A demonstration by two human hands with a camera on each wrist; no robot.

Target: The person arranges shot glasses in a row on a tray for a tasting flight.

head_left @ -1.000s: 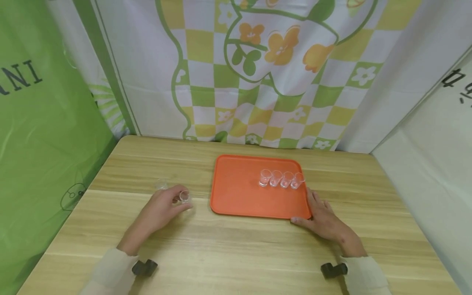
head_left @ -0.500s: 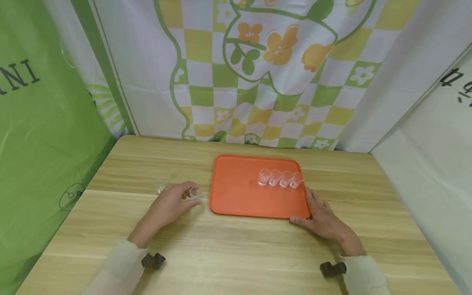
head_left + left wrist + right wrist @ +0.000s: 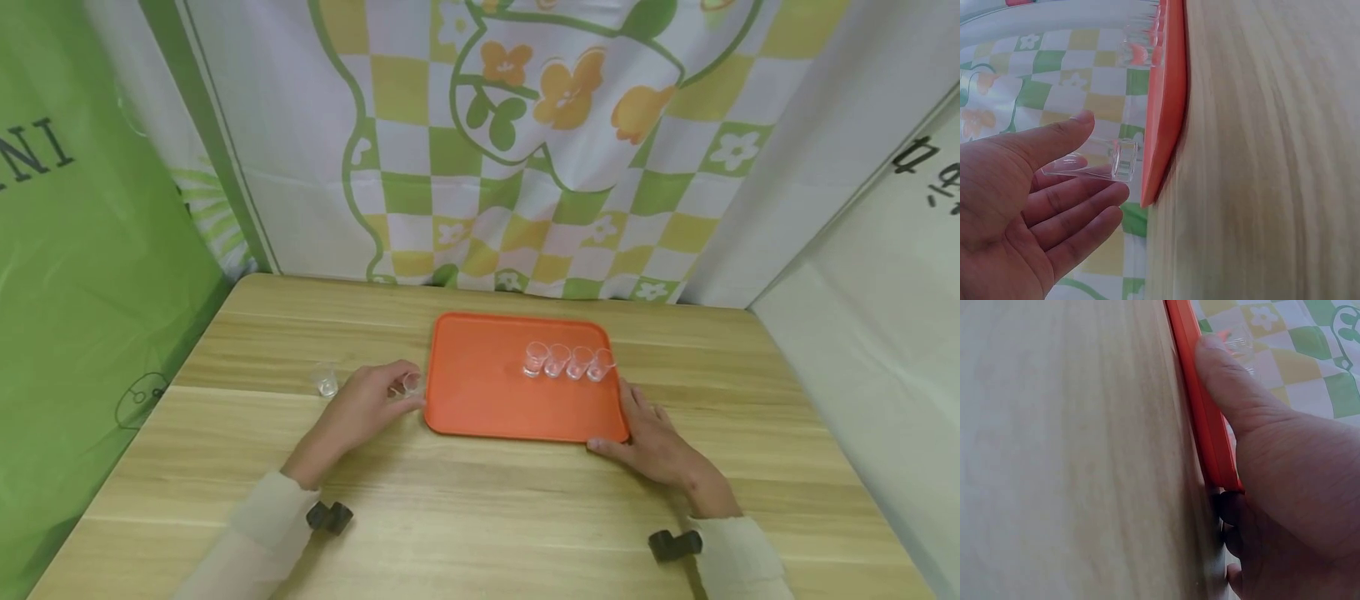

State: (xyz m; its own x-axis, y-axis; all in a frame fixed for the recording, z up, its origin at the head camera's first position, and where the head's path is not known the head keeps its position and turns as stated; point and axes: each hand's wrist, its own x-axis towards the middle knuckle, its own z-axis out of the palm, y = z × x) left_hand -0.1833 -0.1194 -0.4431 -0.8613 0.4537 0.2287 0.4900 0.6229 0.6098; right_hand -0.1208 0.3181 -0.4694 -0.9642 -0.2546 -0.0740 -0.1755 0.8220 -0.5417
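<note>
My left hand (image 3: pixel 363 408) pinches a small clear shot glass (image 3: pixel 1124 159) between thumb and fingers, beside the left edge of an orange tray (image 3: pixel 480 408). The left wrist view shows the glass base pointing at the table, a little above it. My right hand (image 3: pixel 658 442) rests at the tray's front right corner, fingers along the right edge and thumb (image 3: pixel 1229 378) against the front wall. On the tray's right half, several shot glasses (image 3: pixel 556 362) stand upright in a close row. Another shot glass (image 3: pixel 327 382) stands on the table behind and left of my left hand.
The tray lies on a wood-grain table (image 3: pixel 480 517), near its back edge. A patterned curtain (image 3: pixel 540 225) hangs right behind the table. A green cloth (image 3: pixel 97 300) flanks the left side and a pale one (image 3: pixel 877 275) the right.
My left hand has moved right with the shot glass, up to the tray's left edge. The glass behind it now shows more fully. My right hand stays at the tray corner.
</note>
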